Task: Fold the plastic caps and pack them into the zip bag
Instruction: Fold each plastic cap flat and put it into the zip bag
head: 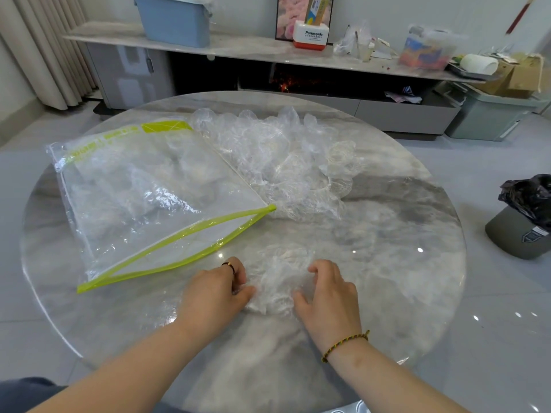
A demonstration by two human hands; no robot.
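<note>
Head view: early on, I'd judge, w/ one plastic cap [277, 281] at 6 o'clock on table [402, 263], left hand [214, 289] pinching its edge, right hand [329, 296] w/ bent, spread fingers gripping the other; unfolded pile [286, 150] at 12, open-mouthed zip bag [143, 198] at 10, contents unclear.
</note>
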